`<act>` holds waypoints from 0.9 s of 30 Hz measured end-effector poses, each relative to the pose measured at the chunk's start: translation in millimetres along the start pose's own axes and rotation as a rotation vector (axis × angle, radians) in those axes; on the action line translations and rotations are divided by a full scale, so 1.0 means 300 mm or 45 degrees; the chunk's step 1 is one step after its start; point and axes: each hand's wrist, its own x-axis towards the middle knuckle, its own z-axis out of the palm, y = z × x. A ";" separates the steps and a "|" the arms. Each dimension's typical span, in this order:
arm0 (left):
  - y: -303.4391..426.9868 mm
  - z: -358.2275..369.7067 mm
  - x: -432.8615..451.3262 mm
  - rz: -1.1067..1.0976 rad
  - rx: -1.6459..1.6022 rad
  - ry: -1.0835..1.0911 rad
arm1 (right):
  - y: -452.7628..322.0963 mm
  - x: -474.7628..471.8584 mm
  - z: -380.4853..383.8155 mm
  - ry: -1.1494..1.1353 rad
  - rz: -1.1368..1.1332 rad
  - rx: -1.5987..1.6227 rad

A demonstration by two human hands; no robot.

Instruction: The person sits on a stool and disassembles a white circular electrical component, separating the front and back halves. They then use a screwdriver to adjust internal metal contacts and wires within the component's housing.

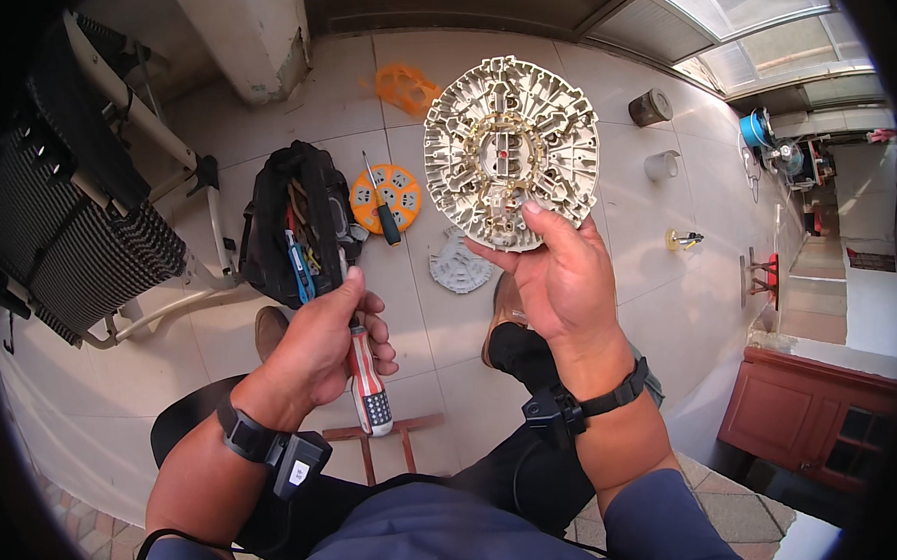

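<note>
My right hand (565, 275) grips the lower edge of a round cream plastic housing (457, 141), its ribbed inner side with brass contact strips facing me. In my left hand (331, 345) is a screwdriver (369, 381) with a stars-and-stripes handle, its shaft pointing away from me. An orange round socket face (408, 207) lies on the tiled floor, and a screwdriver with a dark green handle (388, 221) rests on it. Below the housing a grey ribbed plastic piece (459, 268) lies on the floor. Farther off is an orange plastic part (402, 87) with cutouts.
An open black tool bag (266, 235) holding a blue utility knife (300, 268) stands left of the socket face. Beyond it is a folding chair (94, 235). Right are a rusty can (650, 107), a pale cup (663, 165) and a small yellow roll (672, 239).
</note>
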 end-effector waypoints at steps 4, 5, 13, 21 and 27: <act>-0.022 0.029 0.006 0.062 0.105 -0.064 | -0.018 0.005 -0.001 -0.020 -0.033 -0.007; -0.004 0.038 0.003 0.123 0.108 0.000 | -0.011 -0.001 -0.008 0.007 -0.021 -0.013; 0.048 0.045 -0.011 1.113 1.210 0.037 | 0.011 -0.008 -0.017 0.002 -0.092 -0.271; 0.053 0.139 -0.086 1.463 1.412 0.152 | 0.046 -0.024 0.001 -0.145 -0.120 -0.372; 0.058 0.142 -0.101 1.305 1.400 0.111 | 0.060 -0.023 -0.002 -0.174 -0.172 -0.452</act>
